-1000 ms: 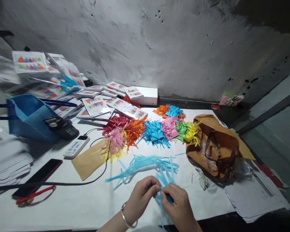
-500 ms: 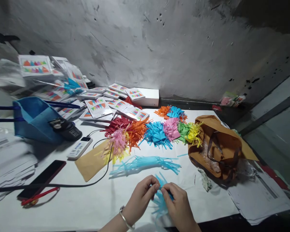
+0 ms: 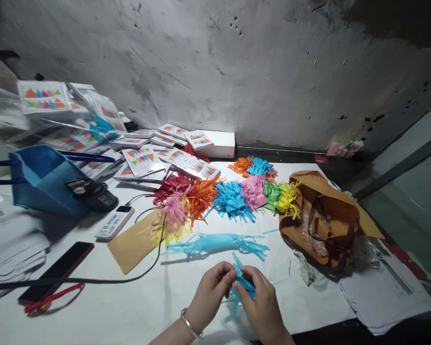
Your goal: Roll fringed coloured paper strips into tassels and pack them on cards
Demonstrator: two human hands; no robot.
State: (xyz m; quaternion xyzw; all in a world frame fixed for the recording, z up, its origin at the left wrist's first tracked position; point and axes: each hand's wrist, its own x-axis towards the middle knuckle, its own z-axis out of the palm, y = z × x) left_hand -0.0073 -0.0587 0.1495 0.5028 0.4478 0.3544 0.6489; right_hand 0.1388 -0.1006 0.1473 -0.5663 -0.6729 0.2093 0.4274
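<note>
Both hands hold a light-blue tissue paper tassel (image 3: 234, 311) low over the front of the table. My left hand (image 3: 212, 287), with a silver bangle at the wrist, pinches its upper part between thumb and fingers. Closed round the same spot from the other side is my right hand (image 3: 260, 294). Fringe strips hang below and poke out above the fingers; the pinched part itself is mostly hidden. Just beyond lies another light-blue tissue tassel (image 3: 215, 243), flat, with fringe at both ends. Behind it sit bunched tassels in blue (image 3: 233, 199), pink (image 3: 254, 190), orange (image 3: 203, 196) and other colours.
A brown bag (image 3: 321, 230) stands on the right beside white papers (image 3: 388, 287). On the left are a phone (image 3: 57, 270), a black cable (image 3: 140, 275), a power bank (image 3: 115, 223), a blue bag (image 3: 46, 179) and a kraft envelope (image 3: 131, 244). Printed packs (image 3: 143, 160) pile up behind.
The hands have shifted slightly on the tassel, with the right fingers now more bent over it and the strips between them twisted. The view has turned a little to the right.
</note>
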